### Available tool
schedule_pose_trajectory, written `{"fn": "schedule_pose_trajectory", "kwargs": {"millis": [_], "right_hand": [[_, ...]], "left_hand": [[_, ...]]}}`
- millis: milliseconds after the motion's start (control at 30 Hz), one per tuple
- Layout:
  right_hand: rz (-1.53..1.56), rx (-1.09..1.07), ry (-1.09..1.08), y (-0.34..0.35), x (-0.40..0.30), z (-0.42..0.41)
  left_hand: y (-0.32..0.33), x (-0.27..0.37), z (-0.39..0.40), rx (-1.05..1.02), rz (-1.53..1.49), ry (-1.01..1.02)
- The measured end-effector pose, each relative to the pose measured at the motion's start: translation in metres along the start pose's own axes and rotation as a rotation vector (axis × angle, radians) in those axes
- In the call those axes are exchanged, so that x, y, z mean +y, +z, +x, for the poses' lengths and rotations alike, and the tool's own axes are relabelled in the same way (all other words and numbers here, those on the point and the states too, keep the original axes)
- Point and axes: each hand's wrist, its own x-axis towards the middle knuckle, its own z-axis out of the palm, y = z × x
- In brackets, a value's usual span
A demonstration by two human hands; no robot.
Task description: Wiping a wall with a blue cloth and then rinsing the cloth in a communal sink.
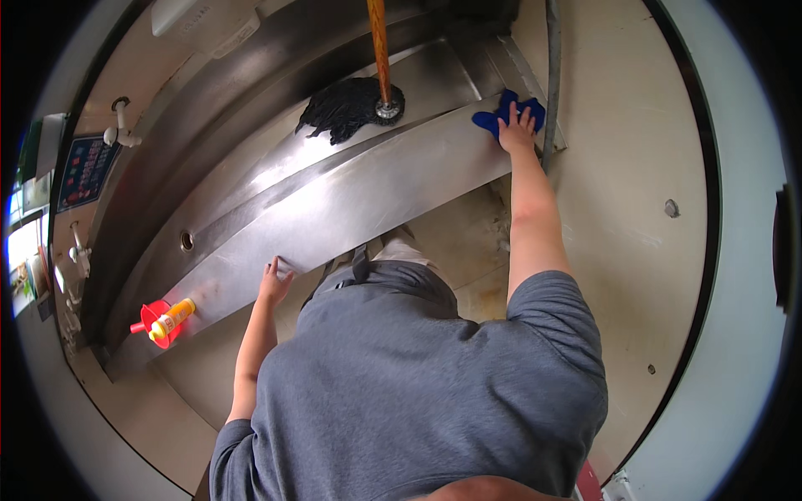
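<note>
My right hand lies with spread fingers over a crumpled dark blue cloth, holding it against the right end of a long stainless steel ledge. That ledge is the front rim of a steel trough sink. Further left, my left hand rests at the ledge's near edge with fingers apart and nothing in it. Beyond it, at the ledge's left end, a yellow bottle bearing writing leans over a red plastic funnel-shaped item.
A mop with a wooden handle and black strands stands in the trough. A drain hole lies to the left. Taps line the left wall. A grey hose or pipe runs down beside the right hand.
</note>
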Motion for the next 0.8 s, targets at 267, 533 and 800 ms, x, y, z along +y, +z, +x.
{"fn": "schedule_pose_trajectory", "kwargs": {"millis": [267,533,800], "right_hand": [[0.118,0.217,0.143,0.052,-0.06,-0.141],[0.099,-0.057,-1.1,0.059,-0.125,-0.215],[-0.166,0.217,-0.515,0.033,-0.043,-0.042]], "left_hand": [[0.027,-0.004,-0.009,0.004,-0.06,-0.084],[0.01,0.013,-0.005,-0.096,0.006,-0.181],[0.011,-0.006,-0.008,-0.064,-0.008,-0.046]]}}
